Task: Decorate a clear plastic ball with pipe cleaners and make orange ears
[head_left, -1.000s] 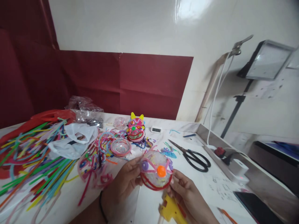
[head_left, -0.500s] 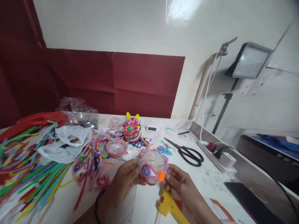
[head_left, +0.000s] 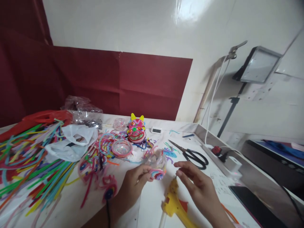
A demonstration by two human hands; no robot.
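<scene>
My left hand (head_left: 135,182) pinches the edge of a clear plastic ball (head_left: 158,160) trimmed with coloured pipe cleaners, a purple and red eye shape facing down toward me. Off to its right, apart from the ball, my right hand (head_left: 196,180) has its thumb and index finger slightly parted, and I see nothing between them. Below and between the hands lies a yellow hot glue gun (head_left: 173,202), its nozzle close to the right fingertips. Behind the ball are blue pipe cleaner pieces (head_left: 169,152) and black-handled scissors (head_left: 193,156).
A decorated pink figure with yellow ears (head_left: 137,128) stands at the back beside a clear bowl-like half (head_left: 122,148) and a small digital display (head_left: 156,130). Loose pipe cleaners (head_left: 47,177) and a white plastic bag (head_left: 71,145) fill the left. A phone (head_left: 255,204) and power strip (head_left: 222,161) are right.
My right hand has let go of the ball and moved right. My left hand keeps hold of the ball, which has turned so its eye faces lower. The view has shifted slightly.
</scene>
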